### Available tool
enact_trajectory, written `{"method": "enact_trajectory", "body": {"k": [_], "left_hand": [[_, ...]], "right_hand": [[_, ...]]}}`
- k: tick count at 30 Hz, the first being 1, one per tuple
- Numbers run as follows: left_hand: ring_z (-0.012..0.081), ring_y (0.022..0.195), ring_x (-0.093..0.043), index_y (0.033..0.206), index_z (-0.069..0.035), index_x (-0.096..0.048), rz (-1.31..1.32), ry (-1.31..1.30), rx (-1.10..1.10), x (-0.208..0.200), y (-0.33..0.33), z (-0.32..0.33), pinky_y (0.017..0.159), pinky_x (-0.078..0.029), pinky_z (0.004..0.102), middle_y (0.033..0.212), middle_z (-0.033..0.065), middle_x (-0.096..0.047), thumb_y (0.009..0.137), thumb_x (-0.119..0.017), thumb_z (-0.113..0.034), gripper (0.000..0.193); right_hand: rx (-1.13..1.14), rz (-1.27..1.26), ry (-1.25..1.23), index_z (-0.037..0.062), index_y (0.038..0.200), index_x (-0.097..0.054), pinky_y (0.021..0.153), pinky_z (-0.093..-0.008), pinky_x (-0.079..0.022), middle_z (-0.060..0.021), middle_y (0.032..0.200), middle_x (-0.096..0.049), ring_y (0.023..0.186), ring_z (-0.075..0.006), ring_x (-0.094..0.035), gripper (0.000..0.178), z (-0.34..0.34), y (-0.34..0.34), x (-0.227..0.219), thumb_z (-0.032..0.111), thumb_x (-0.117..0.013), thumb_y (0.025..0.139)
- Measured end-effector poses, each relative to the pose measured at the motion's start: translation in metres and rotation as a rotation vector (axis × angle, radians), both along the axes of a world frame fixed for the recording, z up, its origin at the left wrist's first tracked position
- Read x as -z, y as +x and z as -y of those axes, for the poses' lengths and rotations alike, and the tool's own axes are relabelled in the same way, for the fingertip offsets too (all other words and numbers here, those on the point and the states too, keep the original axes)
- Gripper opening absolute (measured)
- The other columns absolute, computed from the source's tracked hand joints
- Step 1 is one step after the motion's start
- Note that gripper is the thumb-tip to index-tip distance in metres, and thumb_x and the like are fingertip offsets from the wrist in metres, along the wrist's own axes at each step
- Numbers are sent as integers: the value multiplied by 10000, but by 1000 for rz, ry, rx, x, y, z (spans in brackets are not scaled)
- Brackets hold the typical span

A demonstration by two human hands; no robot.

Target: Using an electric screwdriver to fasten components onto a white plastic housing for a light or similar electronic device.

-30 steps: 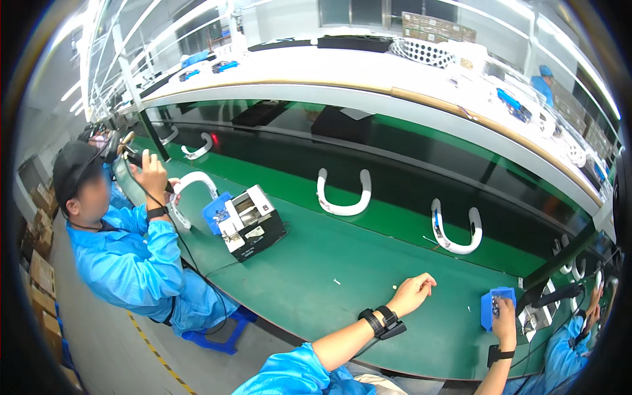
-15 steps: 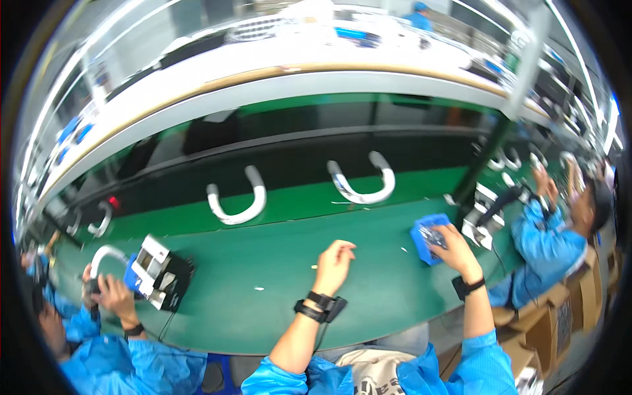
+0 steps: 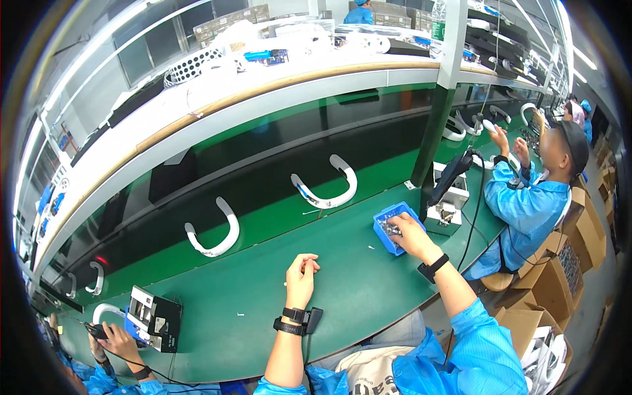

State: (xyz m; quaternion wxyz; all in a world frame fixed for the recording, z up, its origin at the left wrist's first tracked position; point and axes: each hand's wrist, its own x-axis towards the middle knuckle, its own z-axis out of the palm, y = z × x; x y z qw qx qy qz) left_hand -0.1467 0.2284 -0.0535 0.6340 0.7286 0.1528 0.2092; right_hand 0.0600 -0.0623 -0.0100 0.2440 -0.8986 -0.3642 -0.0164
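My right hand (image 3: 412,237) reaches down into a small blue bin (image 3: 380,217) of little metal parts. Its fingers are bent together among the parts, and the tips are hidden. Over the green tabletop, left of the bin, my left hand (image 3: 301,282) is closed with its fingers curled in. Whatever it may hold is too small to make out. A tiny pale piece (image 3: 285,284) shows beside that hand. Beyond my hands, two white U-shaped parts with grey ends lie on the green strip: one U-shaped part (image 3: 336,199) nearer the bin, another U-shaped part (image 3: 220,247) farther left.
Right of the bin stands a metal fixture (image 3: 444,214) with a black cabled tool, next to a dark green post (image 3: 431,138). At left, a co-worker's hands (image 3: 118,345) work beside a black box (image 3: 164,322). Another person (image 3: 533,197) sits at right, near cardboard boxes (image 3: 573,230).
The view has swung toward the right, so the workbench appears shifted and tilted. My right hand stays in the blue bin; my left hand stays closed over the tabletop.
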Motion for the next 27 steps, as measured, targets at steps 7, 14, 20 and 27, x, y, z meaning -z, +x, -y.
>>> {"method": "enact_trajectory", "body": {"k": [7, 14, 20, 27], "left_hand": [[124, 842, -648, 1110, -20, -692, 31, 37, -14, 3, 0, -5, 806, -551, 290, 871, 31, -685, 1070, -514, -43, 184], [130, 840, -651, 1170, -47, -686, 20, 47, 9, 15, 0, 3, 776, -535, 297, 900, 33, -705, 1037, -508, -50, 222], [127, 814, -634, 1177, -49, -671, 71, 46, -30, 24, -9, -8, 741, -511, 295, 881, 25, -692, 1062, -512, -102, 203], [158, 723, -599, 1144, -33, -650, 44, 47, -34, 18, -2, -5, 666, -479, 334, 844, 48, -683, 1083, -506, -167, 205]], "right_hand": [[109, 204, 163, 69, 999, -692, 789, -490, -554, -147, 968, -686, 911, -395, -681, 120, -22, 5, -11, 94, -708, 883], [68, 254, 201, 9, 917, -740, 794, -478, -535, -166, 910, -688, 880, -394, -672, 79, -3, -1, -6, 78, -701, 908], [23, 118, 356, -4, 947, -714, 725, -428, -511, -158, 859, -674, 801, -334, -660, 82, -19, -2, 0, -26, -699, 869], [-37, 185, 446, -24, 961, -671, 675, -333, -486, -104, 822, -656, 723, -211, -616, 28, -5, 25, 30, -9, -671, 938]]}}
